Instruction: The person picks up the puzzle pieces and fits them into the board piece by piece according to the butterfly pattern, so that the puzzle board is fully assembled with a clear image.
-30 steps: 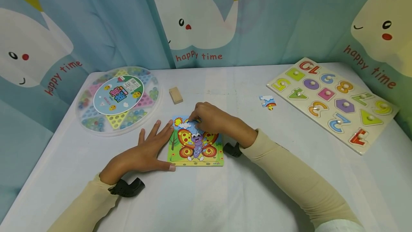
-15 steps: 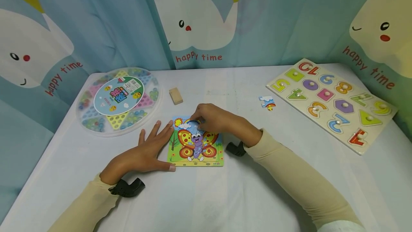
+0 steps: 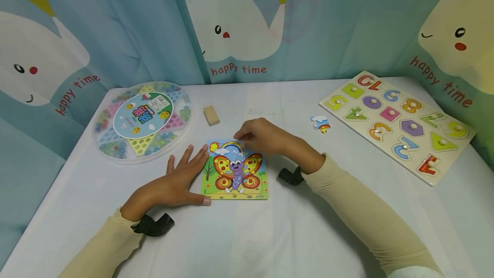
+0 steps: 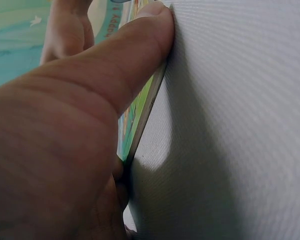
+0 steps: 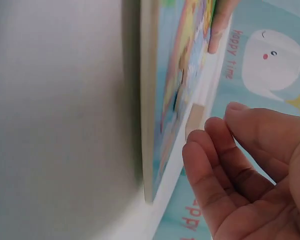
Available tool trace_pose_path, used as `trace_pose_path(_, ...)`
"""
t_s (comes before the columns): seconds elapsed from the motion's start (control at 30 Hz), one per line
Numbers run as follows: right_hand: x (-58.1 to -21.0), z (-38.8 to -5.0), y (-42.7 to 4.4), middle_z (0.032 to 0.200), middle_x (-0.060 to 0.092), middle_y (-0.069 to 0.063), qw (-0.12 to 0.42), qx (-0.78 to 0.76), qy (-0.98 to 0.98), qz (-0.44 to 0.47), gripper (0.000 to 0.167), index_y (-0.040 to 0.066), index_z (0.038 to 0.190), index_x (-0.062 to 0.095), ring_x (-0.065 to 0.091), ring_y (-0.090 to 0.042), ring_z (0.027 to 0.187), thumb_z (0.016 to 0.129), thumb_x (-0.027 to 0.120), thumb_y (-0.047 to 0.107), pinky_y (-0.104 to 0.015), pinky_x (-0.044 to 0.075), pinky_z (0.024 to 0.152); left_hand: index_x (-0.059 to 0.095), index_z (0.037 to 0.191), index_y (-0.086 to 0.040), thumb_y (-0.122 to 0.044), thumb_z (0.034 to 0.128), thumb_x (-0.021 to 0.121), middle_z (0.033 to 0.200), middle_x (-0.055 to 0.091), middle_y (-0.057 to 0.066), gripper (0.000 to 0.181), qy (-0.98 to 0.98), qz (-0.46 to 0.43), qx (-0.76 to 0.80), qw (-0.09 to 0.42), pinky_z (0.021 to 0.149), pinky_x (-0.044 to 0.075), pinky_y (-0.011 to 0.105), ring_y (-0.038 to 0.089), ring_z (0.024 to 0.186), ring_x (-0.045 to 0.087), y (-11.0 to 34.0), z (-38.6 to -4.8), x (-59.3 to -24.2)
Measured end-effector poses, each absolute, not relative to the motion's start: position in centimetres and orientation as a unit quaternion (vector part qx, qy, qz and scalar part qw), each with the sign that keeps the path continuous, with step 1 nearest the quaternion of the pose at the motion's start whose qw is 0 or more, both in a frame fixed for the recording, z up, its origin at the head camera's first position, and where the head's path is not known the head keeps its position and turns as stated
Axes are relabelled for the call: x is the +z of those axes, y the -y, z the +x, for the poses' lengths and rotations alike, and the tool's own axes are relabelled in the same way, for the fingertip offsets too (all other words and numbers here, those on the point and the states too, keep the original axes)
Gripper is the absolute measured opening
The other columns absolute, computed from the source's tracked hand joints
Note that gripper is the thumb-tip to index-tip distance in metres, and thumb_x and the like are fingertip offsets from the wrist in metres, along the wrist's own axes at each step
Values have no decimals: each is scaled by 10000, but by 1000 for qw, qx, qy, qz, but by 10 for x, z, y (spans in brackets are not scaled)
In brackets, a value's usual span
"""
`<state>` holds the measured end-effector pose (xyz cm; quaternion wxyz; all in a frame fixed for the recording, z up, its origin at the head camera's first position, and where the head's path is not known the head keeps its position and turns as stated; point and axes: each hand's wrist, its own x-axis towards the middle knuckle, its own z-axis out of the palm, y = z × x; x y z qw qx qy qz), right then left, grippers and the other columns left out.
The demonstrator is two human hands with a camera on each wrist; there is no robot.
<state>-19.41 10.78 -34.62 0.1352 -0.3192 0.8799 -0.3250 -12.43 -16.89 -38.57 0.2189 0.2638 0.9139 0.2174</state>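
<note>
A butterfly jigsaw puzzle [image 3: 236,177] lies in its square board on the table. My left hand [image 3: 173,183] is spread against it, the fingers along the left edge and the thumb at the bottom left corner. In the left wrist view the thumb [image 4: 135,55] rests on the board's edge. Just above the puzzle's upper right corner is my right hand [image 3: 266,136], which partly hides that corner. Its fingers [image 5: 200,165] are loosely bent in the right wrist view, apart from the board, with nothing between them. One loose puzzle piece [image 3: 320,124], with cloud and rainbow colours, lies to the right.
A round, clear-lidded bead box [image 3: 143,115] sits at the back left. Near it lies a small wooden block [image 3: 211,115]. At the back right rests a number and shape peg board [image 3: 397,125]. A printed blue curtain [image 3: 328,33] hangs behind the white table [image 3: 247,239].
My right hand has lifted off the puzzle and shifted slightly to the right, uncovering more of the rainbow. The left hand and the loose piece stay where they were.
</note>
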Motion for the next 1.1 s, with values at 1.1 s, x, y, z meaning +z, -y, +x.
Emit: trace_pose_path(1.1,-344,-202,-184,1053,694,-165,78,-356,-897,-250,224,-70,1097,692,636,-270,1001,885,618,-76,-413,510,887,125,1570,-104,-540,741,786,1630,-49,-10,1147,-914,262,219,218,1039,-182,646,309,1445,-197,169,-123,-386)
